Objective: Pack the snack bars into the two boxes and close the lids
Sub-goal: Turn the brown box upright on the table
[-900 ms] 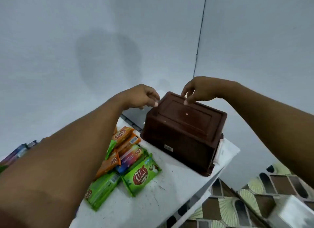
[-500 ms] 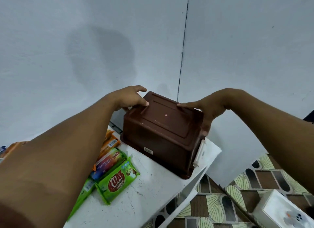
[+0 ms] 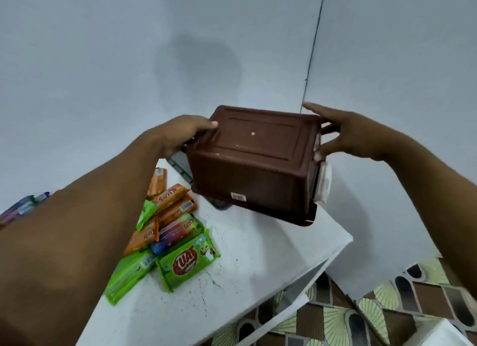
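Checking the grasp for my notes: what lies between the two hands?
The brown box: the left hand grips one end, the right hand presses the other, seen in the head view.

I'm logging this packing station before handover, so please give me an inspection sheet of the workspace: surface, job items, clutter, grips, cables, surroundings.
Surface: white table, scuffed, with dark specks.
Job's things: brown box, tilted and held between both hands; its inside is hidden. Snack bars are piled loose on the table beside it.
Clutter: dark grey object, mostly hidden behind the box; wrappers at the far left edge of the view.
Grips: left hand curls round one end of the box; right hand presses straight fingers on the other end.
Cables: thin dark line runs down the wall; cable or seam, cannot tell.
Surroundings: pale wall; patterned floor.
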